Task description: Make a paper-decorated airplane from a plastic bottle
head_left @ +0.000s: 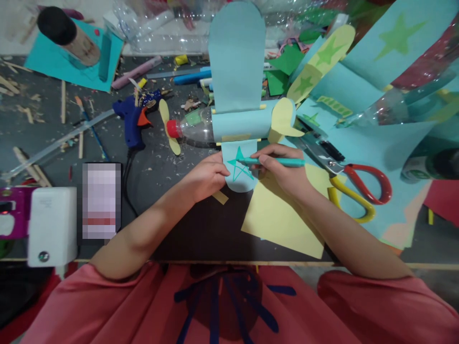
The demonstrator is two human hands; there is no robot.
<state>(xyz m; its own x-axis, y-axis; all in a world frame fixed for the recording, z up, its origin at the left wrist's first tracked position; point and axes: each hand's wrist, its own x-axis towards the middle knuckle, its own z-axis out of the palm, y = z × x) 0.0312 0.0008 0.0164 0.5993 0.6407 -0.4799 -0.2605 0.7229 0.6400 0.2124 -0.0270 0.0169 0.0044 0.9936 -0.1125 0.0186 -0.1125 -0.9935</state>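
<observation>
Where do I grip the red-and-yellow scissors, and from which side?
Probably the red handle of the scissors, coming from the right: its open loop points near-right, the blades point far-left, and the right forearm lies close to the yellow handle.

Two bare hands (210,180), one teal marker (287,162), one red-capped light-blue paper-and-bottle plane (244,128); one orange-triggered navy glue gun (132,123), one pair of red-and-yellow-handled metal scissors (333,165), one white rectangular power bank (53,222), one black-edged upright-lying phone (101,193)
</observation>
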